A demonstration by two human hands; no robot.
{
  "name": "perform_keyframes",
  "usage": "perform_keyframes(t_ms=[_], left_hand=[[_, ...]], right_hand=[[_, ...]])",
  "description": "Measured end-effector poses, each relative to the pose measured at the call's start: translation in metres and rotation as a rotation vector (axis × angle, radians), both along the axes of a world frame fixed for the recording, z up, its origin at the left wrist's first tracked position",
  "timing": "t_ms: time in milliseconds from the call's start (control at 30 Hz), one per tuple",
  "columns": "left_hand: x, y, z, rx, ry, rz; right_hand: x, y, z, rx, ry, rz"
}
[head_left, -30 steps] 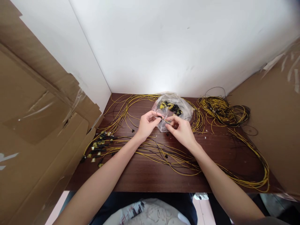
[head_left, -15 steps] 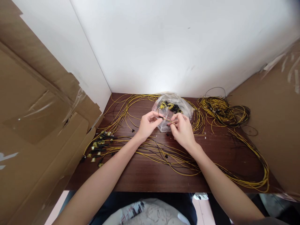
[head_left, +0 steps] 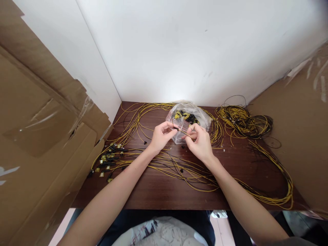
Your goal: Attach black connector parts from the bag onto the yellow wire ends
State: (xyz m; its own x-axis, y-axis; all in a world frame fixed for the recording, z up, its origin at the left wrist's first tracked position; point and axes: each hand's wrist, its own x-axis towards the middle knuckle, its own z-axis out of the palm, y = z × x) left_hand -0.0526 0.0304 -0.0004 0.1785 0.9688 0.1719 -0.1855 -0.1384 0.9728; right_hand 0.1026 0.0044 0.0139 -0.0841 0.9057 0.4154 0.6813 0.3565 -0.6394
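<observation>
Thumb and fingers of my left hand pinch a small black part, too small to name exactly. From it a thin yellow wire runs across to my right hand, whose fingertips are closed on it. Both hands are held over the front of a clear plastic bag that contains black and yellow pieces. Below the hands, yellow and black wires stretch across the table. My fingers partly hide the black part and the wire's end.
Yellow-tipped black connectors are clustered on the left of the brown table. A tangled wire bundle lies at the back right. Cardboard flanks the left side, more cardboard the right, and a white wall stands behind.
My right hand's fingers have shifted slightly on the wire. My left hand keeps its pinch on the black part in nearly the same place.
</observation>
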Motion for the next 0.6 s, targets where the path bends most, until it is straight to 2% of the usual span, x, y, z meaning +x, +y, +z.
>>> perform_keyframes(t_ms=[600], left_hand=[[-0.0016, 0.0013, -0.0043, 0.023, 0.008, -0.031]], right_hand=[[0.0, 0.0008, 0.0041, -0.071, 0.028, 0.092]])
